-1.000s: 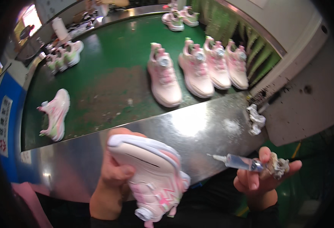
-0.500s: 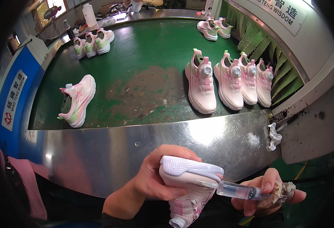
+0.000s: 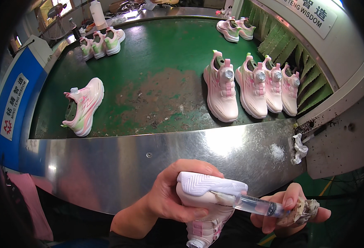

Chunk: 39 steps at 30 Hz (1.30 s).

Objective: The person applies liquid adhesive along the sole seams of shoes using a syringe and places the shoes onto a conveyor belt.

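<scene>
A pink and white sneaker is tipped over in my left hand, its pale lilac sole turned up and its dial at the lower end. My fingers wrap over the sole edge and the thumb presses the upper. In my right hand lies a clear syringe with bluish liquid inside. Its thin tip touches the seam between the sole and the upper. A whitish crumpled wrapping covers the plunger end near my right fingers.
Several matching sneakers stand at the right of the green conveyor belt; one sneaker lies at left. More shoes are farther back. A shiny metal ledge runs before me. Crumpled tissue hangs by the machine housing. A bottle stands behind.
The syringe tip has shifted slightly left along the seam toward the heavier part of the sole. Both hands keep their grip, and the sneaker has moved slightly right and down.
</scene>
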Motion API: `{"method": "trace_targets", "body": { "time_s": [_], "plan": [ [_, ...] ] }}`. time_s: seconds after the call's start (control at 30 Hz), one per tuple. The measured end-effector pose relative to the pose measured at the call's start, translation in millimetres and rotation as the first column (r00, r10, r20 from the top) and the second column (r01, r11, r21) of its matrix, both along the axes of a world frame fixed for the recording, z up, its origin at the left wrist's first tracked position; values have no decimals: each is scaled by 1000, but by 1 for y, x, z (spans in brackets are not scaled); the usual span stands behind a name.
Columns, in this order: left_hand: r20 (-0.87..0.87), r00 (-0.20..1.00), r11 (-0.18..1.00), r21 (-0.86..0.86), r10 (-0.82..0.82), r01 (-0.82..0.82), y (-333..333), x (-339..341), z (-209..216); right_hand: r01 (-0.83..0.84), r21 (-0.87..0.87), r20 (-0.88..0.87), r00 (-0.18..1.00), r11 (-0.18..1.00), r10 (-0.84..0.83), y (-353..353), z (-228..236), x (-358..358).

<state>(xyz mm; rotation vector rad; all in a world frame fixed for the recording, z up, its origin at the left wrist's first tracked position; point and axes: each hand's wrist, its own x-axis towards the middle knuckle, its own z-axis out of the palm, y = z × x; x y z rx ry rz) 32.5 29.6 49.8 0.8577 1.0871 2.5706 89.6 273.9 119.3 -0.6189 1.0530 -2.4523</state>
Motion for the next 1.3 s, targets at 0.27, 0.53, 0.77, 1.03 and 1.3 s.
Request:
{"method": "trace_targets", "body": {
  "time_s": [0.27,0.53,0.77,1.03,1.3],
  "plan": [
    [233,971,995,-86,59,-39,1,-6,11,67,78,-33,997,995,-65,-2,4,-2],
    [177,984,999,26,18,-23,0,-13,-2,78,14,24,997,997,-78,2,-10,2],
    [316,938,989,-74,143,-126,-11,-14,-15,129,-27,59,990,991,-127,3,-38,4],
    [415,898,989,-27,144,-147,10,-26,-2,153,-3,92,984,988,-152,11,-56,11],
    [466,874,991,-60,137,-123,1,-25,-11,161,15,105,981,987,-161,13,-64,18]
  ]
}}
